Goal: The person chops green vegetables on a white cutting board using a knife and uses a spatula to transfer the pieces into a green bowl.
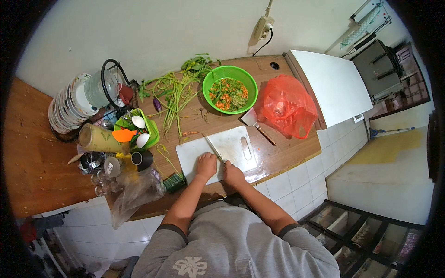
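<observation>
My right hand [233,174] is clenched around one knife [214,147], its blade slanting over the one white cutting board [191,152]. My left hand [207,164] rests with fingers curled on that same board, just beside the blade; I cannot tell whether it grips anything. Beyond the board I count one green bowl [252,88] of chopped orange and green vegetables, one red plastic bag [289,106], one broad-bladed tool [258,127] with a wooden handle, and one purple eggplant [157,104] beside a heap of green stems [178,98]. At my left stand two white ladles [138,122], one orange spatula [124,135], one black cup [143,159], and a row of plates [69,109] too overlapped to count. All this sits on a wood-toned desk [296,150] against a pale wall [162,28] with one socket [263,28]; white tiles [299,180] cover the floor.
</observation>
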Demonstrator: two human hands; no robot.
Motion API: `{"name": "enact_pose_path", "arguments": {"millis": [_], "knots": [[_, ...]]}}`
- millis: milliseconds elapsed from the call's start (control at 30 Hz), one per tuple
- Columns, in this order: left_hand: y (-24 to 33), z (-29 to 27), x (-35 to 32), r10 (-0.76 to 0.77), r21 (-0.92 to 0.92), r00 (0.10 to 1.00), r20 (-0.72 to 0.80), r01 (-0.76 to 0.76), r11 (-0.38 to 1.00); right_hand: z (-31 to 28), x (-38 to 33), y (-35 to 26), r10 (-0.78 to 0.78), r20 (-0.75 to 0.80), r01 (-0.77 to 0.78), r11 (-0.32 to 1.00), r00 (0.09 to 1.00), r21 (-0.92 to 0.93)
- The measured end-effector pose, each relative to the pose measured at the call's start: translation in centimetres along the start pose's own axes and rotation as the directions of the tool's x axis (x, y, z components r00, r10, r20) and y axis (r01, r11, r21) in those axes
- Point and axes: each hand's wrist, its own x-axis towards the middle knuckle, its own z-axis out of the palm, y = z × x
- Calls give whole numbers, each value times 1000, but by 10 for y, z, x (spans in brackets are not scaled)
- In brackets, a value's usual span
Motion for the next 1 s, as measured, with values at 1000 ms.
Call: {"name": "enact_pose_path", "arguments": {"millis": [1000], "knots": [[-4,1,-2,-12,-27,999,-37,11,1000,3,12,-9,80,162,-69,995,984,-78]]}}
